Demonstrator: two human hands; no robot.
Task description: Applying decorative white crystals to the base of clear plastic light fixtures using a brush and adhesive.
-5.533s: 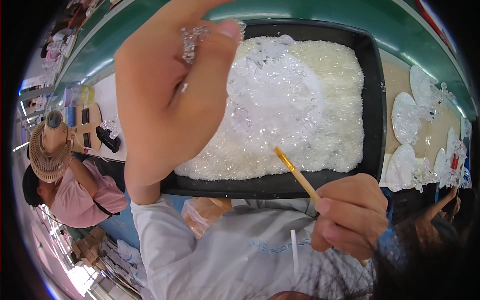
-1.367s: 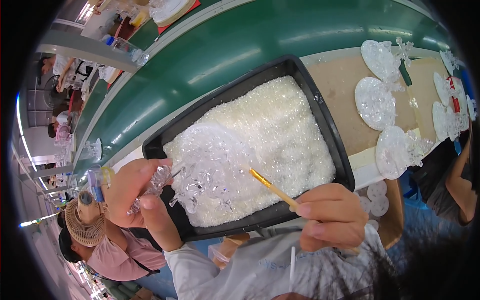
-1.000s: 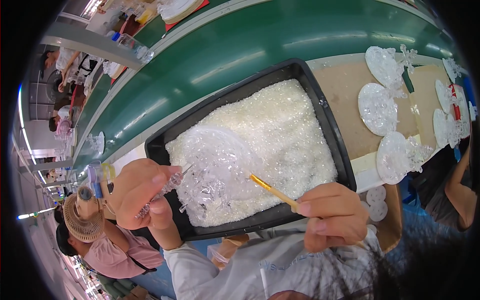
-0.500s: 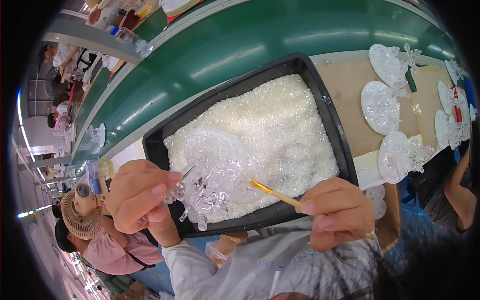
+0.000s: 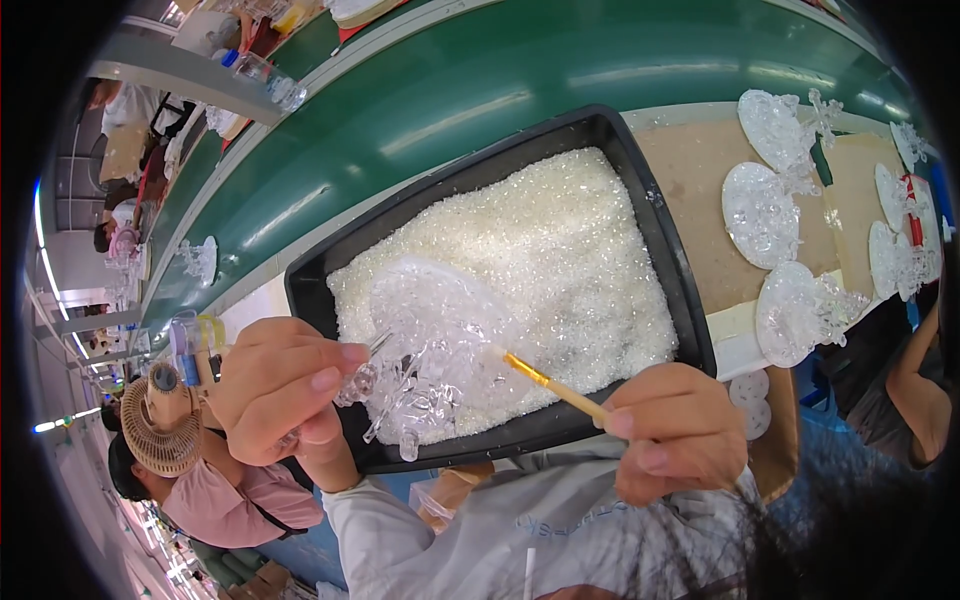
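My left hand [image 5: 280, 390] is closed on a clear plastic ornament [image 5: 440, 310], gripping its knobbly transparent side. The ornament has a whitish, frosted-looking round disc and is tilted over a black tray [image 5: 665, 215]. Between the fingers and thumb of my right hand [image 5: 680, 430] is a small paintbrush [image 5: 560, 390] with a pale wooden handle and a gold-coloured ferrule. Its pale bristles are at the disc's right edge; whether they touch it I cannot tell. Glittery white flakes [image 5: 570, 240] fill the tray beneath both hands.
Several similar clear ornaments [image 5: 762, 215] stand on brown board at the right. A glossy green surface [image 5: 440, 110] runs behind the tray. One more ornament [image 5: 200, 262] stands on it at the left. A beige fan [image 5: 165, 425] and a person in pink [image 5: 235, 490] are lower left.
The ornament has turned slightly in my left hand, its lower clear parts shifting. My right hand has moved the brush a little, its tip slightly up and left.
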